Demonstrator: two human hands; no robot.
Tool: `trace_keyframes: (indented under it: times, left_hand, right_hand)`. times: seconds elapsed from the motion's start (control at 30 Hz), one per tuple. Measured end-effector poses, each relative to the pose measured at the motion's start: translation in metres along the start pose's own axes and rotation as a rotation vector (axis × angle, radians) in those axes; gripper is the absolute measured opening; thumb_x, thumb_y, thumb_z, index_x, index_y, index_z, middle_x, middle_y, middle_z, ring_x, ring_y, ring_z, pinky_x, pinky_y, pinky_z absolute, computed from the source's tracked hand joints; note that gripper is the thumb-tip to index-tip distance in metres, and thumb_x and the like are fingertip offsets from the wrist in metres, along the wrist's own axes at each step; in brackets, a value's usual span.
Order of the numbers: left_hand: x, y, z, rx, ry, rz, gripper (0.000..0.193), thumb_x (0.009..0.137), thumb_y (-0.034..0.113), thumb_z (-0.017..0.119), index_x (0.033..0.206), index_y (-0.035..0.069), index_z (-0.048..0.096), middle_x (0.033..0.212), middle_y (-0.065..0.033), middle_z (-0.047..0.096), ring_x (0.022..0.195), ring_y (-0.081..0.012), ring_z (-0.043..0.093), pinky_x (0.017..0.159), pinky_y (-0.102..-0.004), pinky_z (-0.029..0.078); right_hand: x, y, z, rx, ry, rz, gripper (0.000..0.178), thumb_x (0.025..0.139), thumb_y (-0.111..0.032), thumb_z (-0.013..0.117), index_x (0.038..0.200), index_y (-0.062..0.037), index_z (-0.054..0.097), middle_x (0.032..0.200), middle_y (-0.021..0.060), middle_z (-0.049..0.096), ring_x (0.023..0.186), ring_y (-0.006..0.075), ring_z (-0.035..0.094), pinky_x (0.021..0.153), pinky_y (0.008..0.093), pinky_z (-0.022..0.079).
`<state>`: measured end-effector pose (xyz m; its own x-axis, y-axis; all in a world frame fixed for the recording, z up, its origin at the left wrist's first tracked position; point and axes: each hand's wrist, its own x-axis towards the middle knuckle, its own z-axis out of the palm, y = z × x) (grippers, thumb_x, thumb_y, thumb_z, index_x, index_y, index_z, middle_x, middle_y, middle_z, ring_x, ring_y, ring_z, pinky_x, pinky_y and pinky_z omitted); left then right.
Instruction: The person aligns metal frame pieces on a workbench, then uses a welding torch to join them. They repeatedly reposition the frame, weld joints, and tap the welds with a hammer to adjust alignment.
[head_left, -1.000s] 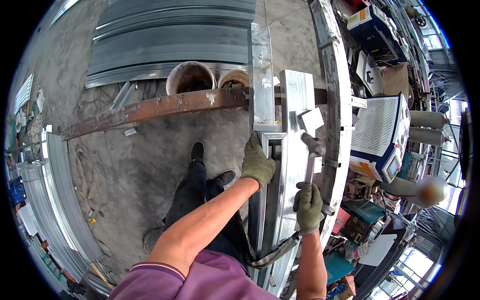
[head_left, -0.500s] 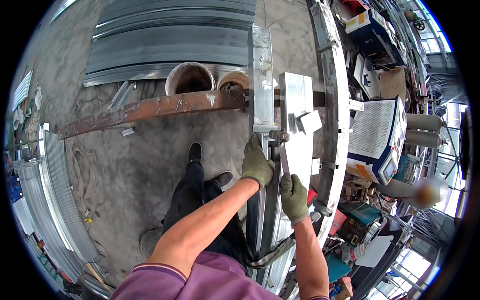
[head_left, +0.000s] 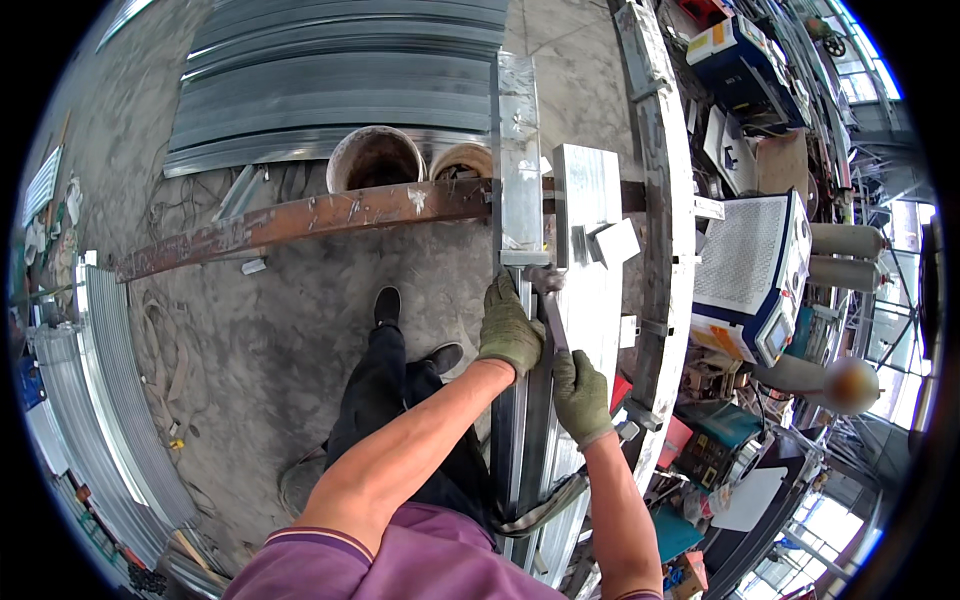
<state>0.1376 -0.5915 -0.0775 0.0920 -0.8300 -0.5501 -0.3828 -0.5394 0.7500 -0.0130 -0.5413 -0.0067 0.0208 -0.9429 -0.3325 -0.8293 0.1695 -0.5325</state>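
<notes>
My right hand (head_left: pixel 583 400), in a green work glove, is closed around the handle of a hammer (head_left: pixel 556 325). The hammer's head (head_left: pixel 545 278) is at the end of a short crosspiece (head_left: pixel 524 258) on a galvanized steel tube (head_left: pixel 519 160); contact cannot be made out. My left hand (head_left: pixel 510 332), gloved alike, grips a long narrow steel profile (head_left: pixel 512 430) just below that crosspiece, its fingers along the left side and its thumb to the right. Part of the profile is hidden under the glove.
A wide galvanized beam (head_left: pixel 590 190) bearing a small square plate (head_left: pixel 616 243) lies to the right. A rusty beam (head_left: pixel 300 222) crosses behind, near two buckets (head_left: pixel 375 150). Corrugated sheets (head_left: pixel 340 90) lie at the far left. A white-and-blue machine (head_left: pixel 745 265) stands at right.
The hammer's head has come down and left, closer to the crosspiece, and my right hand has shifted slightly left with it. My left hand keeps its place on the profile.
</notes>
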Motion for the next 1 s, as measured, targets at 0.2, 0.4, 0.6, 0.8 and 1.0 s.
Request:
trace_keyframes:
  times: [0.2, 0.4, 0.6, 0.8, 1.0]
  left_hand:
    - [-0.001, -0.005, 0.003, -0.002, 0.014, 0.001, 0.099, 0.089, 0.016, 0.071, 0.169, -0.008, 0.018, 0.17, -0.0327, 0.031, 0.16, -0.0456, 0.031, 0.132, -0.0478, 0.032]
    - [0.001, -0.008, 0.007, -0.005, 0.043, -0.019, 0.099, 0.09, 0.016, 0.07, 0.169, -0.008, 0.016, 0.171, -0.0333, 0.031, 0.161, -0.0454, 0.031, 0.132, -0.0478, 0.03]
    - [0.004, 0.0, 0.004, -0.002, 0.038, 0.033, 0.098, 0.09, 0.018, 0.07, 0.169, -0.008, 0.017, 0.169, -0.0334, 0.033, 0.159, -0.0461, 0.034, 0.131, -0.0474, 0.032]
    - [-0.002, -0.01, 0.01, 0.076, 0.085, 0.053, 0.095, 0.09, 0.018, 0.068, 0.168, -0.008, 0.022, 0.168, -0.0329, 0.037, 0.154, -0.0458, 0.041, 0.129, -0.0474, 0.037]
    - [0.005, -0.017, 0.014, 0.105, 0.138, 0.049, 0.095, 0.088, 0.019, 0.071, 0.168, -0.003, 0.025, 0.162, -0.0317, 0.046, 0.146, -0.0475, 0.051, 0.123, -0.0497, 0.043]
  right_hand:
    - [-0.005, 0.001, -0.006, 0.169, -0.032, 0.126, 0.048, 0.114, -0.045, 0.054, 0.1, -0.0011, 0.068, 0.076, 0.0265, 0.068, 0.074, 0.0514, 0.068, 0.066, 0.054, 0.051]
    - [-0.013, -0.03, -0.024, 0.265, 0.127, -0.038, 0.038, 0.113, -0.036, 0.058, 0.105, -0.0001, 0.067, 0.07, 0.0225, 0.064, 0.067, 0.0408, 0.07, 0.062, 0.0449, 0.052]
    - [0.011, 0.002, -0.011, -0.009, -0.01, 0.076, 0.051, 0.114, -0.049, 0.051, 0.098, -0.0016, 0.064, 0.08, 0.0335, 0.067, 0.081, 0.0592, 0.065, 0.068, 0.0634, 0.049]
    - [0.001, 0.001, -0.017, 0.234, -0.033, 0.185, 0.053, 0.112, -0.049, 0.06, 0.1, 0.0016, 0.07, 0.081, 0.0243, 0.071, 0.075, 0.0415, 0.07, 0.07, 0.0484, 0.054]
    - [-0.017, -0.018, -0.031, 0.31, 0.068, 0.071, 0.044, 0.112, -0.042, 0.064, 0.101, 0.0005, 0.07, 0.074, 0.0206, 0.066, 0.065, 0.0288, 0.063, 0.064, 0.0432, 0.051]
